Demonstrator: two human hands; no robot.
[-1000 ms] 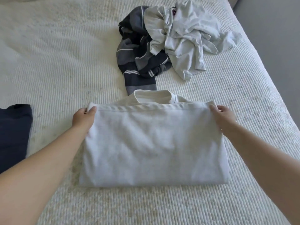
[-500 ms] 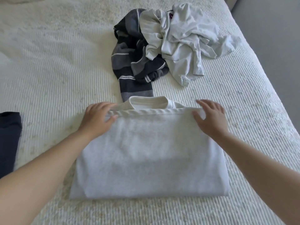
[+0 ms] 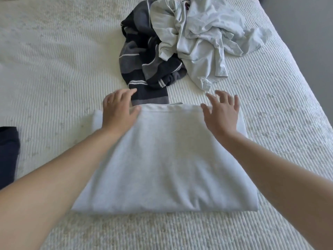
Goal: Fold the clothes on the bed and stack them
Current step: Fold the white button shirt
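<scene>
On the ribbed white bed, we see our left hand and right hand, fingers spread and holding nothing, over the folded white shirt at centre frame.

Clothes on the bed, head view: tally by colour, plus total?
White or pale: 2, the folded white shirt and the crumpled pale shirt
Dark striped: 1, the striped garment
Navy: 1, the navy garment at the left edge
Total: 4

Bedside floor

A strip of grey floor shows past the bed's right edge, in the upper right corner of the view. It looks plain and smooth, darker toward the top, and nothing on it can be made out.
</scene>
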